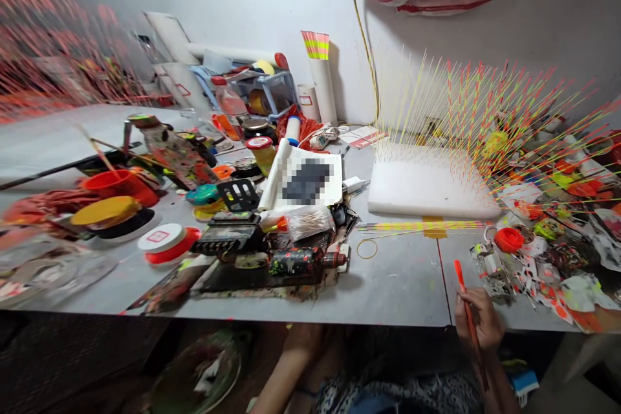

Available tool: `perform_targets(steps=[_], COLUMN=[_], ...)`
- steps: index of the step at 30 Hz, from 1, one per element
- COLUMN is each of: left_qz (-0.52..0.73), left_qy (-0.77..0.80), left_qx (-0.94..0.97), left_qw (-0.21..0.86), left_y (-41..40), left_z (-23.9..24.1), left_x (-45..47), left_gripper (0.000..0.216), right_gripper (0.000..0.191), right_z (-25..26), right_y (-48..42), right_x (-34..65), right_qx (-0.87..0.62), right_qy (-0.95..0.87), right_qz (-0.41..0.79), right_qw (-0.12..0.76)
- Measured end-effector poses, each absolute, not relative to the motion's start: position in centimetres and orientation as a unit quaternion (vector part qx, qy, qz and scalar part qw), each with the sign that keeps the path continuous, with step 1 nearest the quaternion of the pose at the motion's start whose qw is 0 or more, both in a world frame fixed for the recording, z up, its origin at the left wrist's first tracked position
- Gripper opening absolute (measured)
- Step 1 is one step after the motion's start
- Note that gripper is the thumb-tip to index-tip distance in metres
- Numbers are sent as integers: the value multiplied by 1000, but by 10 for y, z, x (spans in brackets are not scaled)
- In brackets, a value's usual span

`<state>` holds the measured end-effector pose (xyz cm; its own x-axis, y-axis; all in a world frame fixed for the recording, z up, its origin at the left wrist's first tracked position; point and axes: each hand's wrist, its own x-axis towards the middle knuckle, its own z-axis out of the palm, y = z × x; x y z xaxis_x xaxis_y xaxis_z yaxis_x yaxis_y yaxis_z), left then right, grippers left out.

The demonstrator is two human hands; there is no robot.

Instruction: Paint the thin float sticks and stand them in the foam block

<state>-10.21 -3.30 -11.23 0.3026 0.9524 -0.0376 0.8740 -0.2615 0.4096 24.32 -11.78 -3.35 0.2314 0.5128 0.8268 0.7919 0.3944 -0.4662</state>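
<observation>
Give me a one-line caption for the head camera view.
Right hand holds a thin orange stick at the edge of a grey table, near painted sticks standing in a white foam block.

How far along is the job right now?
Looks done: many thin red-and-yellow sticks stand in a white foam block. In hand: the right hand grips a slender orange-red stick. Still left: a bundle of yellow-striped sticks lies flat on the grey table, not standing in the block.
</observation>
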Motion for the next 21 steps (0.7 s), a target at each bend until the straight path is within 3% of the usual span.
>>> perform_targets(steps=[3, 6, 9, 13, 15, 21], left_qz=[53, 51, 175, 141, 132, 121], left_qy=[515, 316, 304, 437, 455, 434], left_qx=[819, 870, 886, 878, 872, 882], left_qw=[247, 375, 303, 137, 123, 136], left_y=[-75, -88, -50, 42, 79, 116], left_z=[-83, -27, 26, 48, 43, 24], left_x=[-86, -50, 1, 66, 87, 95], left_gripper=[14, 13, 22, 24, 29, 14], right_gripper=[16, 13, 11, 8, 5, 32], right_z=[-29, -24, -21, -22, -23, 5], right_y=[-117, -117, -118, -129, -136, -140], right_x=[241, 239, 237, 245, 259, 338], right_qx=[-536, -532, -526, -541, -566, -677], right_qy=[-599, -596, -584, -558, -516, -382], right_qz=[-108, -105, -90, -64, -64, -58], right_qw=[584, 593, 611, 626, 640, 627])
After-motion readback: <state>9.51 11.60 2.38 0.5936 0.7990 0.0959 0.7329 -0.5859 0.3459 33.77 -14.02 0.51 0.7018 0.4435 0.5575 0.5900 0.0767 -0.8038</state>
